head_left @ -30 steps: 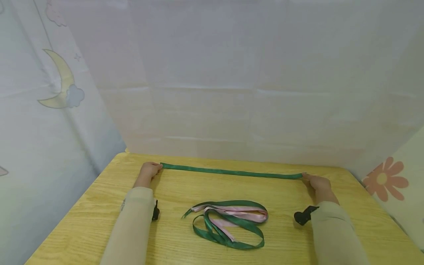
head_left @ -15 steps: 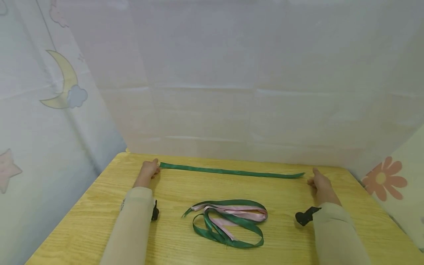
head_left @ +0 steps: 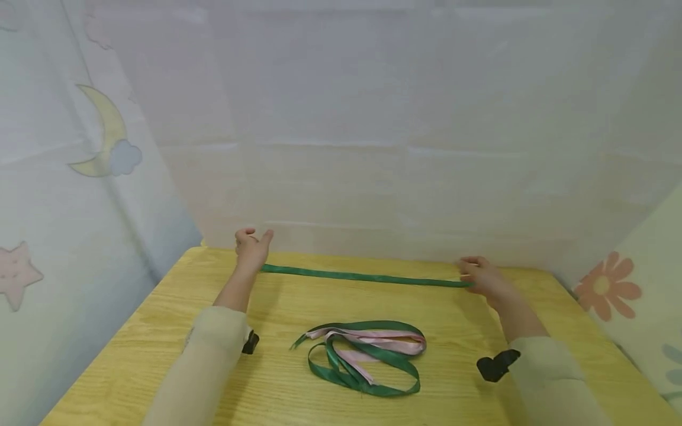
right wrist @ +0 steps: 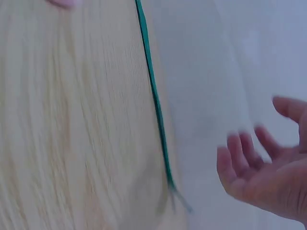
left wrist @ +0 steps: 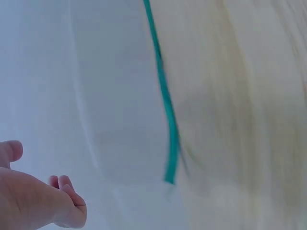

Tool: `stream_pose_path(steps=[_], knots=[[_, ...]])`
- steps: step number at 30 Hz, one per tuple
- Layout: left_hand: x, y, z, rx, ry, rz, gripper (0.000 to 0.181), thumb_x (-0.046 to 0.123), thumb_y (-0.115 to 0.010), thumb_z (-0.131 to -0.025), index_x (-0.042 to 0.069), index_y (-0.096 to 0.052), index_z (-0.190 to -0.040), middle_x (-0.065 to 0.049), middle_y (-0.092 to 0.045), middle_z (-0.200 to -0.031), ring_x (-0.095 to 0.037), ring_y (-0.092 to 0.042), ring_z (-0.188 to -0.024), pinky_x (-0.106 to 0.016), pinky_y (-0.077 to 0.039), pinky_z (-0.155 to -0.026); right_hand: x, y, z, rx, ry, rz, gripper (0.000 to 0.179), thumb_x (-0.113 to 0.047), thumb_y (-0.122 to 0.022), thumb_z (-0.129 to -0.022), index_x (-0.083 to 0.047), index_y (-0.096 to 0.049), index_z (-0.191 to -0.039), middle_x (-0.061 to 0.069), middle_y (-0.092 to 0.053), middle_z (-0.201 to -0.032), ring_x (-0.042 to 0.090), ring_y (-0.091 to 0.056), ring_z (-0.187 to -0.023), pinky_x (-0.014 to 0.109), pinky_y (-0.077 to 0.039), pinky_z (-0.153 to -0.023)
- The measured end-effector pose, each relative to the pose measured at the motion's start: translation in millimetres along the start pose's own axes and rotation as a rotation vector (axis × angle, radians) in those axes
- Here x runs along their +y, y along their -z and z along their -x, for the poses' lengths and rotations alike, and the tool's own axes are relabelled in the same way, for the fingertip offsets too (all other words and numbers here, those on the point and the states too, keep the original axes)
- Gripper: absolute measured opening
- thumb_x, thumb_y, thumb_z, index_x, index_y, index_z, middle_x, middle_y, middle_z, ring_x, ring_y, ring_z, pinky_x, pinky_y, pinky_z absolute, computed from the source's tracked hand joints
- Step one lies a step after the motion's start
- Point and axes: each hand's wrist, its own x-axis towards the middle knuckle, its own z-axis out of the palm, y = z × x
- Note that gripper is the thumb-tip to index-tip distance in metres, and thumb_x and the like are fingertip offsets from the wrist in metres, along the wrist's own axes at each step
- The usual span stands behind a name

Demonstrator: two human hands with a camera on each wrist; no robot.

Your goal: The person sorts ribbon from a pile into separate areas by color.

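Note:
A green ribbon (head_left: 362, 277) lies stretched nearly straight across the back of the table. Raised over its left end is my left hand (head_left: 253, 249), thumb and fingers apart and holding nothing. My right hand (head_left: 487, 281) hovers at the other end and hides that tip in the head view. In the right wrist view its fingers (right wrist: 240, 151) are loosely bent and clear of the ribbon (right wrist: 154, 88), whose frayed end shows. The left wrist view has the cut end of the ribbon (left wrist: 169, 143) apart from the hand (left wrist: 41, 199).
A loose bundle of green and pink ribbons (head_left: 367, 358) lies at the middle front of the wooden table (head_left: 298, 302). A pale cloth backdrop (head_left: 330, 195) stands right behind the table's back edge. Printed cloth (head_left: 655, 284) hangs at the right side.
Both hands have let go of the green ribbon, which stays stretched out. The left hand has risen and opened. The right hand first drew away rightward, then came up and leftward over the ribbon's end.

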Motion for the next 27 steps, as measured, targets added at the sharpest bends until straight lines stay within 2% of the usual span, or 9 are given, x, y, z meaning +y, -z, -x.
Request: stream_pose_path(steps=[3,6,9,11,14,17,21,24,27], knots=[[8.1,-22.2,11.3,-0.165,-0.126,-0.036,0.056,0.036,-0.05,-0.095,0.004,-0.022,-0.131,-0.012,-0.032,-0.106,-0.027,-0.036,-0.094,-0.039,-0.035,-0.075,-9.3,-29.0,1.1,-0.153,0.085,0.156,0.054,-0.037,-0.049,-0.096,0.004,-0.042,-0.129,0.026,-0.05,-0.116,0.037,-0.052,-0.102,0.048,-0.044,-0.086],[4.9,-46.4,21.3,-0.427,-0.197,-0.152,0.051,0.028,-0.054,-0.095,0.001,-0.028,-0.129,-0.011,-0.036,-0.1,-0.025,-0.041,-0.085,-0.036,-0.037,-0.071,-10.7,-57.3,2.4,-0.279,0.159,0.308,0.041,-0.036,-0.057,-0.092,-0.002,-0.057,-0.115,0.014,-0.058,-0.101,0.026,-0.054,-0.09,0.043,-0.046,-0.076],[-3.5,-67.2,29.8,-0.68,-0.246,-0.343,0.049,0.027,-0.057,-0.094,0.002,-0.036,-0.13,-0.011,-0.046,-0.102,-0.023,-0.049,-0.086,-0.038,-0.042,-0.073,-7.6,-76.2,2.2,-0.313,0.211,0.443,0.031,-0.033,-0.063,-0.089,-0.006,-0.063,-0.105,0.006,-0.059,-0.092,0.02,-0.052,-0.083,0.039,-0.045,-0.069],[-9.1,-77.5,34.8,-0.777,-0.277,-0.455,0.046,0.029,-0.058,-0.093,0.005,-0.042,-0.129,-0.01,-0.051,-0.106,-0.024,-0.053,-0.091,-0.04,-0.044,-0.076,-4.2,-83.3,1.1,-0.299,0.224,0.502,0.028,-0.031,-0.067,-0.085,-0.008,-0.065,-0.101,0.001,-0.059,-0.089,0.017,-0.052,-0.08,0.035,-0.044,-0.067],[-15.7,-89.0,42.3,-0.839,-0.312,-0.555,0.037,0.029,-0.058,-0.093,0.009,-0.051,-0.122,-0.009,-0.055,-0.108,-0.024,-0.054,-0.096,-0.041,-0.045,-0.079,-0.1,-88.8,-0.1,-0.291,0.221,0.518,0.025,-0.028,-0.071,-0.082,-0.008,-0.066,-0.095,0.0,-0.06,-0.085,0.016,-0.051,-0.077,0.034,-0.044,-0.066],[-20.6,-96.1,49.0,-0.848,-0.339,-0.605,0.027,0.028,-0.06,-0.092,0.013,-0.057,-0.114,-0.004,-0.057,-0.105,-0.021,-0.055,-0.095,-0.039,-0.046,-0.079,2.3,-93.2,-1.0,-0.311,0.248,0.519,0.018,-0.024,-0.072,-0.081,-0.008,-0.068,-0.089,-0.002,-0.062,-0.081,0.014,-0.053,-0.074,0.032,-0.045,-0.066],[-22.7,-103.9,55.4,-0.858,-0.368,-0.581,0.022,0.026,-0.062,-0.09,0.013,-0.063,-0.107,0.001,-0.059,-0.1,-0.016,-0.056,-0.089,-0.037,-0.046,-0.076,1.1,-98.8,-1.6,-0.316,0.294,0.508,0.009,-0.017,-0.069,-0.084,-0.008,-0.07,-0.082,-0.004,-0.064,-0.075,0.012,-0.054,-0.07,0.031,-0.046,-0.064],[-19.9,-109.0,58.5,-0.867,-0.405,-0.573,0.023,0.028,-0.064,-0.089,0.013,-0.066,-0.107,0.001,-0.062,-0.099,-0.015,-0.058,-0.088,-0.035,-0.047,-0.077,-2.7,-100.4,-1.3,-0.319,0.305,0.467,0.01,-0.017,-0.066,-0.087,-0.008,-0.069,-0.083,-0.002,-0.064,-0.077,0.013,-0.055,-0.071,0.031,-0.046,-0.064],[-16.2,-112.9,59.9,-0.855,-0.482,-0.605,0.02,0.027,-0.064,-0.089,0.012,-0.069,-0.102,0.001,-0.065,-0.095,-0.014,-0.059,-0.084,-0.032,-0.048,-0.075,-8.3,-99.1,-0.1,-0.334,0.316,0.405,0.013,-0.019,-0.063,-0.089,-0.007,-0.067,-0.088,0.0,-0.063,-0.081,0.015,-0.053,-0.073,0.033,-0.044,-0.065]])
